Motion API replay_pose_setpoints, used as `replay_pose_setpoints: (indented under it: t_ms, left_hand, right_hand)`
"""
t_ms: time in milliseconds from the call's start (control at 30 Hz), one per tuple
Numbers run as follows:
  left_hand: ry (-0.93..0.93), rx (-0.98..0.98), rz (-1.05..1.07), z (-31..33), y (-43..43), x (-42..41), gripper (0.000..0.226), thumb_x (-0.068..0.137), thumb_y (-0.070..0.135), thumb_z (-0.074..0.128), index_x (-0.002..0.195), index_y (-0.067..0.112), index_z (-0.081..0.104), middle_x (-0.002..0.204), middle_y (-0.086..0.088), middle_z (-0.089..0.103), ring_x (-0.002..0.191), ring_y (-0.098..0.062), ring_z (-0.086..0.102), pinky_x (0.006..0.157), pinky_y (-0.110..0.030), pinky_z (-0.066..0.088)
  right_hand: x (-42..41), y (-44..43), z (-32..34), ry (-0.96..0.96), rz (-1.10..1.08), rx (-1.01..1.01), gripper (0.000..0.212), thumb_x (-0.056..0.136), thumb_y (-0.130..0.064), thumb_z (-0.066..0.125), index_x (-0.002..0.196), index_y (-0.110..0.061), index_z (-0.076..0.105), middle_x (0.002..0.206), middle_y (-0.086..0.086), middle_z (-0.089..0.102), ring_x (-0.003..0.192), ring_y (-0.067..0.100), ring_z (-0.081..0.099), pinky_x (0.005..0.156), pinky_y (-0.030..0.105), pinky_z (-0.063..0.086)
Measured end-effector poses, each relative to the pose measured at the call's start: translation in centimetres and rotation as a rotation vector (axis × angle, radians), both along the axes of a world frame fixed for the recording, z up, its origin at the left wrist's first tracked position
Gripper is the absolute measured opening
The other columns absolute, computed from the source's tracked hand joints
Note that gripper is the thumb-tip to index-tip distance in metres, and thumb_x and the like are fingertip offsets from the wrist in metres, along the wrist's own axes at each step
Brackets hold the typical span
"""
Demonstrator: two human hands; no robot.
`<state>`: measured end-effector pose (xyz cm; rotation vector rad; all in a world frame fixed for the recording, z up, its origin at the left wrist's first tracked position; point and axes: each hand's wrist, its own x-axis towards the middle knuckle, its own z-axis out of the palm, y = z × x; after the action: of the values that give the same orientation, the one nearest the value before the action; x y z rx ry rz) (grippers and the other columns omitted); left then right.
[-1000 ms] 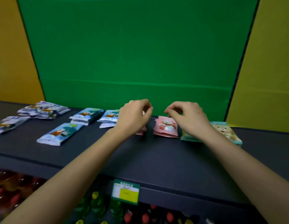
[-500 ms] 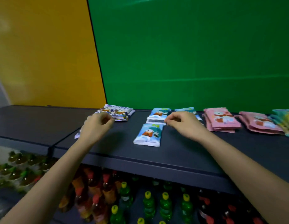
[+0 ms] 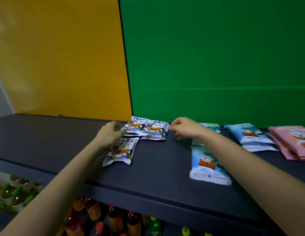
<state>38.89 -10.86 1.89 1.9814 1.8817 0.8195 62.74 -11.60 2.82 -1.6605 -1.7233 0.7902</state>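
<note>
A shop, or a mock-up of one: a dark shelf [image 3: 157,178] carries rows of snack packets [image 3: 249,134], drink bottles [image 3: 114,218] stand beneath, and plain coloured backdrops [image 3: 216,57] hang behind.

Left edge of white packets [image 3: 146,128] behind left hand [image 3: 111,135]; pink packets [image 3: 291,142] cropped.
</note>
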Motion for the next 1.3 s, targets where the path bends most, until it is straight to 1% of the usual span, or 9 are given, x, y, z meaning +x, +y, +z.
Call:
replay_pose_setpoints:
  t_ms: [200,300,400,700,833,1033,1100,1200,1300]
  left_hand:
    - [-0.247,-0.156,-0.044,-0.8,4.6,-2.1,0.044,0.094,0.033,0.05,0.126,0.002,0.05,0.126,-0.014,0.054,0.116,-0.031,0.051,0.1,-0.042,0.04]
    - [-0.331,-0.2,-0.133,-0.3,6.4,-1.7,0.033,0.096,0.031,0.047,0.108,0.001,0.058,0.099,-0.016,0.06,0.084,-0.024,0.057,0.087,-0.039,0.04]
    - [-0.367,-0.248,-0.214,-0.3,8.2,-0.7,0.042,0.099,0.031,0.043,0.133,0.006,0.044,0.116,-0.011,0.053,0.089,-0.016,0.049,0.083,-0.03,0.036]
    - [-0.643,-0.324,-0.359,-2.0,11.8,-0.3,0.038,0.1,0.009,0.039,0.137,0.004,0.037,0.106,-0.001,0.058,0.075,-0.009,0.055,0.066,-0.021,0.046]
    - [-0.704,-0.37,-0.382,-2.5,12.7,-0.3,0.035,0.099,0.006,0.04,0.134,0.003,0.038,0.084,0.006,0.053,0.073,-0.008,0.055,0.064,-0.019,0.045]
    - [-0.691,-0.404,-0.38,-3.2,13.3,-0.1,0.047,0.098,0.012,0.04,0.143,0.009,0.027,0.142,-0.013,0.044,0.124,-0.027,0.05,0.106,-0.044,0.04]
    - [-0.696,-0.417,-0.39,-3.2,13.3,-0.1,0.04,0.099,0.01,0.038,0.138,0.009,0.034,0.135,-0.013,0.05,0.116,-0.026,0.055,0.101,-0.043,0.045]
    - [-0.686,-0.413,-0.389,-2.6,13.0,-0.3,0.019,0.098,0.004,0.038,0.108,0.015,0.051,0.102,-0.008,0.06,0.077,-0.015,0.059,0.069,-0.027,0.05]
    - [-0.541,-0.181,-0.36,-1.6,12.7,-0.4,0.049,0.095,0.0,0.042,0.142,0.012,0.032,0.13,-0.013,0.051,0.069,-0.01,0.052,0.051,-0.018,0.044]
  right_hand:
    - [-2.5,3.9,0.5,-0.082,-0.064,0.086,0.033,0.09,-0.021,0.056,0.115,0.001,0.059,0.106,0.008,0.058,0.091,0.019,0.051,0.096,0.036,0.044]
    - [-5.0,5.1,0.9,-0.096,-0.014,0.136,0.034,0.092,-0.021,0.054,0.124,-0.009,0.056,0.129,0.006,0.057,0.11,0.021,0.056,0.091,0.025,0.041]
    - [-7.8,6.5,0.5,-0.214,0.002,0.154,0.042,0.094,-0.027,0.051,0.128,-0.003,0.054,0.134,0.01,0.055,0.122,0.026,0.051,0.102,0.03,0.039]
    - [-10.4,8.3,-1.5,-0.698,-0.146,0.159,0.04,0.095,-0.046,0.039,0.114,-0.017,0.058,0.116,0.005,0.062,0.113,0.027,0.048,0.094,0.039,0.034]
    - [-11.0,9.2,-0.9,-0.685,-0.151,0.116,0.039,0.093,-0.044,0.045,0.068,-0.014,0.048,0.074,0.004,0.053,0.082,0.026,0.047,0.08,0.034,0.037]
    - [-11.8,9.5,-0.7,-0.686,-0.201,0.061,0.042,0.093,-0.037,0.048,0.059,-0.016,0.034,0.065,0.003,0.04,0.079,0.025,0.044,0.071,0.029,0.031]
    - [-12.1,9.5,-0.7,-0.714,-0.212,0.057,0.041,0.094,-0.036,0.046,0.06,-0.017,0.034,0.066,0.002,0.04,0.082,0.025,0.044,0.073,0.03,0.031]
    - [-11.7,8.9,0.1,-0.637,-0.165,0.042,0.03,0.093,-0.035,0.047,0.08,-0.01,0.056,0.09,0.008,0.06,0.092,0.027,0.053,0.079,0.031,0.04]
    - [-9.5,7.3,1.3,-0.471,-0.205,0.097,0.04,0.094,-0.03,0.048,0.13,-0.013,0.052,0.136,0.007,0.053,0.126,0.025,0.047,0.107,0.035,0.037]
